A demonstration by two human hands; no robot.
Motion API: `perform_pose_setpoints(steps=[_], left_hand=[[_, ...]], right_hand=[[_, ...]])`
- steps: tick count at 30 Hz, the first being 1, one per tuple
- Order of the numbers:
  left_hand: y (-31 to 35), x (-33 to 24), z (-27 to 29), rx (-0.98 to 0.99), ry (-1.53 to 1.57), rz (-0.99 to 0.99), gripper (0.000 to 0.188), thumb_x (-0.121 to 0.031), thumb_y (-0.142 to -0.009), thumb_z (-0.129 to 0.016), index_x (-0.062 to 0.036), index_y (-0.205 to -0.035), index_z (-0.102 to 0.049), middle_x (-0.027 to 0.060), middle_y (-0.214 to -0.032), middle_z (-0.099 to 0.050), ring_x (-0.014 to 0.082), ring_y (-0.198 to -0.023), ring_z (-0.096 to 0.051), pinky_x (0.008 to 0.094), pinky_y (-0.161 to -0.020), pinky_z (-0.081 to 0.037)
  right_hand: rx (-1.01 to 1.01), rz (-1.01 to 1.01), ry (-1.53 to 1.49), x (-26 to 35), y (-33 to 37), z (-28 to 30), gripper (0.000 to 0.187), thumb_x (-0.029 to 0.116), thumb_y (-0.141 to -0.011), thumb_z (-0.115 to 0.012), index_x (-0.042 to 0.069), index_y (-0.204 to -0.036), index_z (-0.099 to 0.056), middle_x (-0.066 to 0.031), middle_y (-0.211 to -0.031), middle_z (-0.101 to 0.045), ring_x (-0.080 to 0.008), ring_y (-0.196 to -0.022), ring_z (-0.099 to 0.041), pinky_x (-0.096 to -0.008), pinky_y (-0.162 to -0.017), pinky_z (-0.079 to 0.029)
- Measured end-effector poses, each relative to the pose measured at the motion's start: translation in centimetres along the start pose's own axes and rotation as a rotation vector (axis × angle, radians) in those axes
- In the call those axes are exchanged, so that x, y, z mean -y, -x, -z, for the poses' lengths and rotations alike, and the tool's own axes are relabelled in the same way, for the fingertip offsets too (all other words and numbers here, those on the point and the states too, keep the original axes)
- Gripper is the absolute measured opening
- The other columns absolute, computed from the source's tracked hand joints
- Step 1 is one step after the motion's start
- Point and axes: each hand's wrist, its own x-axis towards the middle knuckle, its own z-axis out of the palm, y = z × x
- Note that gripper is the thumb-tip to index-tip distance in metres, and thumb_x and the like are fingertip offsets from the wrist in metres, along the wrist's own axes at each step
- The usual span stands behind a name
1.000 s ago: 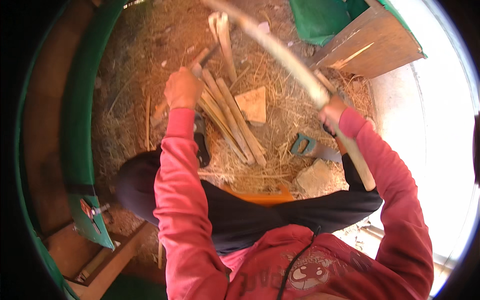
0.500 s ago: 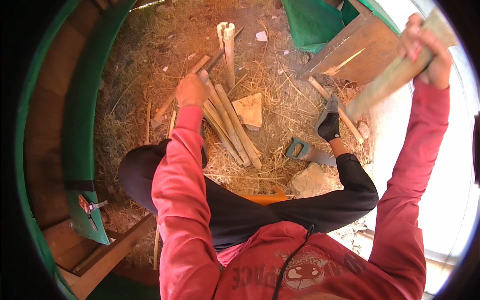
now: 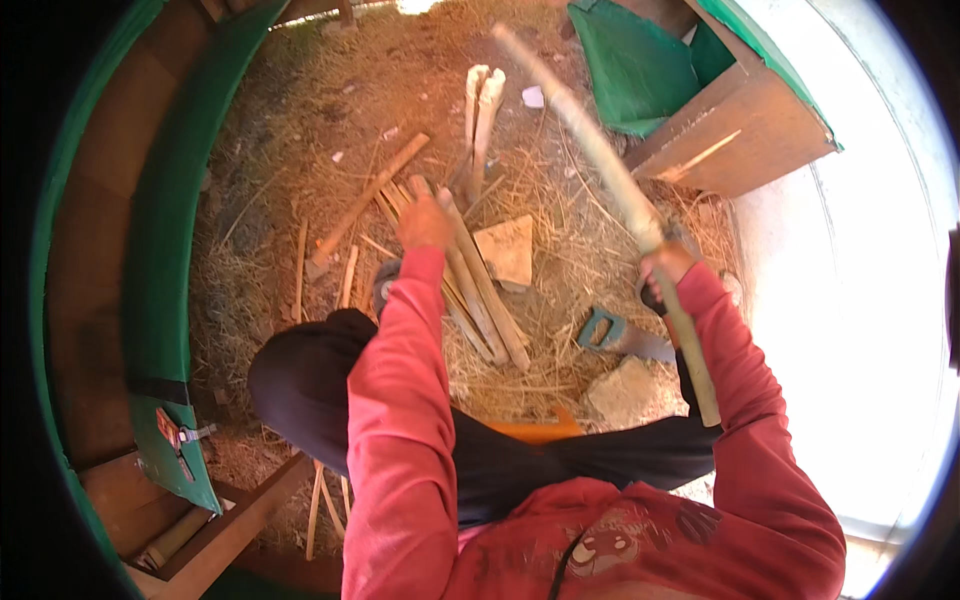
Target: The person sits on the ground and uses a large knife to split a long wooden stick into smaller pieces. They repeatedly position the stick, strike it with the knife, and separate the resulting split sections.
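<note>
My right hand (image 3: 668, 264) is wrapped round a long wooden stick (image 3: 606, 160), which slants from the far middle back over my right forearm; its far end is smeared by motion. My left hand (image 3: 424, 220) is closed above a bundle of split wood pieces (image 3: 478, 285), at the handle end of a long dark blade (image 3: 462, 172); the handle itself is mostly hidden. That blade reaches to the lower part of an upright piece of wood (image 3: 487, 115), split open from its top. A flat wooden block (image 3: 506, 250) lies just right of the bundle.
A handsaw (image 3: 622, 335) with a green handle and a stone (image 3: 620, 388) lie before my right leg. Straw and thin sticks litter the ground. A green-covered wooden frame (image 3: 160, 250) stands left, and a brown wooden box (image 3: 715, 130) with green sheeting stands far right.
My right hand has swung the stick down and inward from high on the right. My left hand has moved slightly right and nearer, and the blade sits lower along the split wood.
</note>
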Motion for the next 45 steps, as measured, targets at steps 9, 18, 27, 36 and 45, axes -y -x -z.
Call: perform_pose_setpoints(steps=[9,18,27,36,45], left_hand=[[-1.3,-0.2,1.5,0.003,-0.058,-0.002,0.045,-0.044,-0.092,-0.053,-0.0013,-0.100,-0.065,0.0244,-0.099,-0.067,0.0388,-0.098,-0.064,0.0478,-0.084,-0.051],[-0.9,0.1,2.6,0.014,-0.202,-0.005,0.039,-0.040,-0.092,-0.052,-0.0055,-0.104,-0.066,0.0209,-0.102,-0.068,0.0354,-0.100,-0.065,0.0464,-0.084,-0.052],[-1.2,13.0,-15.7,0.346,0.474,-0.012,0.083,-0.035,-0.086,-0.061,-0.0067,-0.151,-0.018,0.0194,-0.154,-0.022,0.0379,-0.141,-0.024,0.0392,-0.116,-0.020],[2.4,4.3,-4.4,0.296,-0.001,-0.012,0.064,-0.036,-0.082,-0.062,-0.0076,-0.137,-0.043,0.0233,-0.138,-0.046,0.0409,-0.128,-0.042,0.0435,-0.108,-0.032],[5.4,9.6,-8.8,0.068,0.245,0.115,0.076,-0.023,-0.073,-0.073,0.0038,-0.137,-0.040,0.0265,-0.130,-0.053,0.0374,-0.122,-0.051,0.0402,-0.102,-0.040]], right_hand=[[-0.083,1.065,-0.139,17.8,13.5,9.6,0.022,0.017,-0.081,-0.056,0.002,-0.095,-0.048,0.0004,-0.061,-0.044,-0.0097,-0.045,-0.041,-0.0228,-0.051,-0.038],[-0.196,0.492,0.406,3.3,-5.4,-1.9,0.031,0.019,-0.081,-0.059,0.001,-0.106,-0.053,-0.0078,-0.077,-0.057,-0.0172,-0.074,-0.057,-0.0294,-0.080,-0.044],[-0.136,0.197,0.642,-8.9,-8.4,-7.8,0.034,0.024,-0.066,-0.073,0.003,-0.093,-0.071,-0.0210,-0.084,-0.070,-0.0286,-0.093,-0.068,-0.0404,-0.086,-0.051],[-0.874,0.573,0.897,-8.5,-10.2,-13.1,0.074,0.043,-0.071,-0.078,0.008,-0.130,-0.048,-0.0204,-0.111,-0.060,-0.0329,-0.107,-0.057,-0.0455,-0.092,-0.045],[-0.040,0.242,0.549,-15.2,-8.8,-34.7,0.064,0.041,-0.080,-0.067,-0.003,-0.125,-0.051,-0.0276,-0.111,-0.062,-0.0377,-0.100,-0.062,-0.0412,-0.086,-0.049]])
